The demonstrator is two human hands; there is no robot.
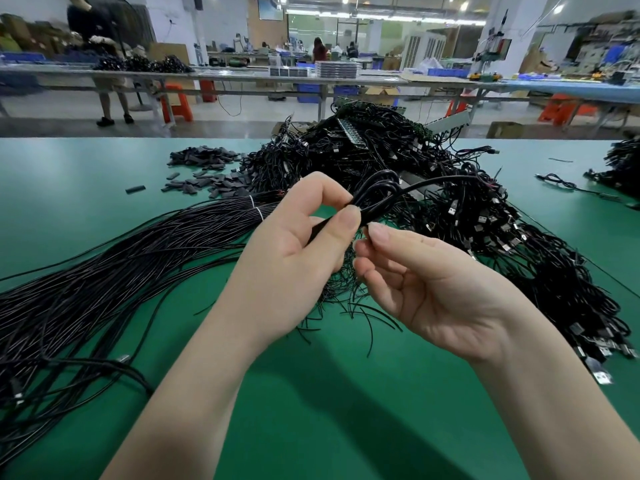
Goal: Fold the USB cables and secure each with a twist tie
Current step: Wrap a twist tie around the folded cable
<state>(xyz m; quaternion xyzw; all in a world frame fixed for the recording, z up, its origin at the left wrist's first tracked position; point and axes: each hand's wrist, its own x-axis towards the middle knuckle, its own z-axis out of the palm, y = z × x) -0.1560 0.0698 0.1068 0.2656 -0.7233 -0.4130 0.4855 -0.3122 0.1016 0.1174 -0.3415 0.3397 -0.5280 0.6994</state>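
Observation:
My left hand (298, 244) pinches a folded black USB cable (375, 192) between thumb and fingers, its loops sticking up and to the right, and one strand of it runs off into the pile on the right. My right hand (415, 275) is just below and to the right, its thumb and forefinger pinched together at the cable bundle, apparently on a thin black twist tie I can barely make out. Loose black twist ties (349, 303) lie on the green table (311, 410) beneath both hands.
A long bundle of straight black cables (104, 268) tied with white bands fans out on the left. A big heap of cables with USB plugs (502, 244) fills the right and far middle. Small black sleeves (204, 168) lie scattered far left. Workbenches and people stand beyond.

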